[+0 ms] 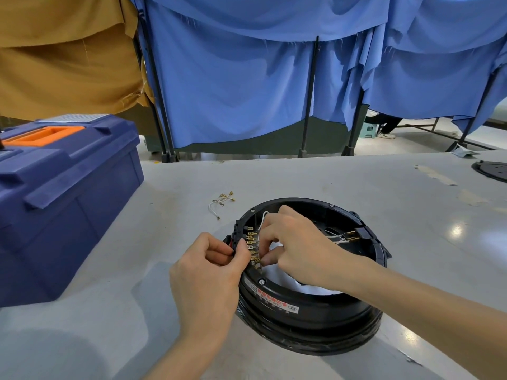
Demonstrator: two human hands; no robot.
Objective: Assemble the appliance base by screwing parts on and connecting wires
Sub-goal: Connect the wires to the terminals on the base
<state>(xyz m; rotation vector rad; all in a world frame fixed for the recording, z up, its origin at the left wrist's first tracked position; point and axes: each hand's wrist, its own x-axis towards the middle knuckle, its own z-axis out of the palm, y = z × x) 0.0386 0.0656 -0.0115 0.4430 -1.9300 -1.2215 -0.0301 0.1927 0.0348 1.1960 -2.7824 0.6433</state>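
A round black appliance base (315,314) lies on the grey table, open side up, with a white liner inside. A black terminal block with a row of brass tabs (251,244) sits on its left rim. My left hand (208,275) grips the block from outside, thumb and fingers curled round it. My right hand (296,242) reaches in from the right and pinches a white wire's connector at the lower brass tabs. More white wires (340,238) run to a black socket on the right rim.
A blue toolbox (63,198) with an orange handle stands at the left. Loose white wires with brass ends (222,200) lie on the table behind the base. A black disc (492,171) rests at the far right edge. Blue and tan curtains hang behind the table.
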